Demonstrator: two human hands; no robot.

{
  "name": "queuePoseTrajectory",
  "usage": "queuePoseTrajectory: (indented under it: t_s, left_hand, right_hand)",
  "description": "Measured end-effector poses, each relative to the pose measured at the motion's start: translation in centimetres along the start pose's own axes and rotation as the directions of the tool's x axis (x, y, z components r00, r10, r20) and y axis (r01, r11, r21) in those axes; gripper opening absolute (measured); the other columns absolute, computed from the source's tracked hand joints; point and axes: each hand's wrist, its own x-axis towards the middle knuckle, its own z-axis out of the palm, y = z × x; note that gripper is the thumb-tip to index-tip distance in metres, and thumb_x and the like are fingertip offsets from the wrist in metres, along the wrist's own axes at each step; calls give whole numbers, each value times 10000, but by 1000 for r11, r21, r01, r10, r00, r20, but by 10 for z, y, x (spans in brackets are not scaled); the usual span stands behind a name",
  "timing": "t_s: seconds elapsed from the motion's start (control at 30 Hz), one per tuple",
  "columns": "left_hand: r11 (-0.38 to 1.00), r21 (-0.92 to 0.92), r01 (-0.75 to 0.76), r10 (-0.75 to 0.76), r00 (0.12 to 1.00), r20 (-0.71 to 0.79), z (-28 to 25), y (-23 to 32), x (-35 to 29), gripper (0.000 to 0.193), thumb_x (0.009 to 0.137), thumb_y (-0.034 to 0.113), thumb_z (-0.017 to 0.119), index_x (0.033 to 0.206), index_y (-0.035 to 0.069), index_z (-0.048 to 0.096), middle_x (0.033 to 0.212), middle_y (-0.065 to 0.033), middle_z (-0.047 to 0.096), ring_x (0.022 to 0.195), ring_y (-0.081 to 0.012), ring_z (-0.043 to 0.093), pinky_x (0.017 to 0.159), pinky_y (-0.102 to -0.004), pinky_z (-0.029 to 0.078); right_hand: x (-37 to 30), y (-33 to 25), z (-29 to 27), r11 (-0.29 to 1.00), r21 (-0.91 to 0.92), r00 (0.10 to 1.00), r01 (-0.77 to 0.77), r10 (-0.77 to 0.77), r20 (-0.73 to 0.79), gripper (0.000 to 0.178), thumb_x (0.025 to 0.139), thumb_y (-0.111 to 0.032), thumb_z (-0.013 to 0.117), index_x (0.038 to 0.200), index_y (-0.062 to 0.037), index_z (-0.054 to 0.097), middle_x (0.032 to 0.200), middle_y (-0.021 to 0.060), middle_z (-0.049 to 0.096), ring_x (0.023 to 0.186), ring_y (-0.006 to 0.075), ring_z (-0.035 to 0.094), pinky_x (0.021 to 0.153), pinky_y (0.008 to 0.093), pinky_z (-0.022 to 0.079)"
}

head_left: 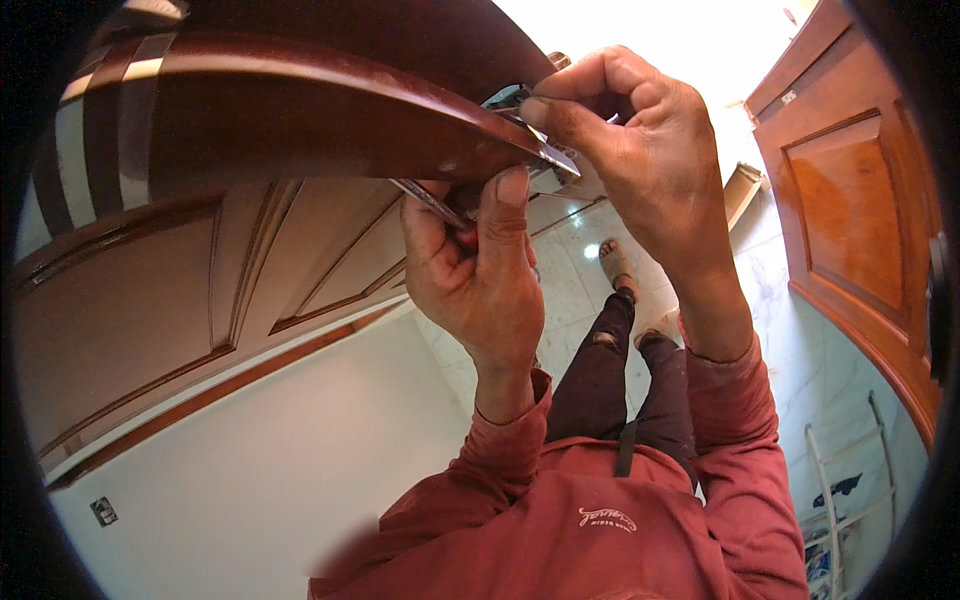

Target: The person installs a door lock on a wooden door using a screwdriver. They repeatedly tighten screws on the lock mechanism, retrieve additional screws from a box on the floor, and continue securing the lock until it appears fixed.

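A dark red-brown door [300, 130] stands edge-up in front of me, with a metal lock plate [558, 160] at the near end of its edge. Below that edge, my left hand [478, 285] is closed around a screwdriver [432, 203]; the thin shaft points left and part of a red handle shows in the palm. Its thumb presses up beside the lock plate. On the door's far side, my right hand [665, 150] has thumb and finger pinched at a small dark fitting [508, 98] by the lock. What exactly lies in that pinch is hidden.
Another panelled wooden door [840, 190] stands at the right. A white wall [290, 440] with a socket [103, 511] lies at the lower left. Pale floor tiles [570, 270] show beneath my feet, and a white metal rack or ladder [850, 515] is at the lower right.
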Motion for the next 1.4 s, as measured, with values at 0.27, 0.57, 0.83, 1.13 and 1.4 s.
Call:
queuePoseTrajectory:
  t_s: [0.27, 0.57, 0.83, 1.13, 1.4]
  left_hand:
    - [992, 126, -14, 11, 1000, 29, -8, -3, 1, 297, 927, 249, 758, 1066, 48, 590, 709, -9, 593, 495, -50, 474, 418, -198, 350]
    - [996, 45, 72, -73, 997, 24, 7, 11, -5, 337, 942, 243, 732, 1138, 47, 539, 799, -81, 689, 524, -74, 578, 400, -175, 395]
    - [996, 33, 87, -88, 995, 52, 4, 10, -4, 364, 932, 270, 742, 1136, 54, 532, 761, -80, 674, 490, -83, 578, 394, -184, 424]
    - [983, -95, 154, -142, 983, 119, 6, 14, -4, 312, 933, 247, 741, 1082, 46, 556, 792, -81, 675, 562, -112, 634, 475, -205, 517]
    - [944, -319, 84, -30, 985, 172, 3, 5, -1, 261, 968, 172, 665, 1143, 28, 534, 1001, -161, 690, 731, -198, 715, 526, -288, 599]
  right_hand:
    - [2, -2, 5, 996, -31, 996, -83, 83, 15, 196, 870, -149, 789, 965, -10, 688, 819, 48, 692, 756, 85, 641, 706, 226, 535]
    - [-6, 10, -1, 990, 130, 999, -47, 49, -15, 158, 873, -115, 778, 974, -25, 696, 870, 39, 683, 781, 83, 635, 721, 223, 555]
    - [-39, -14, -11, 991, 65, 976, -120, 130, -178, 214, 904, -121, 719, 1078, -3, 678, 935, 115, 651, 869, 221, 657, 745, 323, 528]
    - [-109, 3, 15, 984, 137, 991, 111, -120, 56, 571, 950, -140, 653, 1435, 17, 398, 1204, 195, 616, 963, 311, 635, 851, 397, 519]
    - [-149, -6, -54, 980, -171, 984, 98, -70, 162, 630, 856, -95, 734, 1414, -24, 452, 1095, 188, 638, 838, 309, 638, 726, 388, 533]
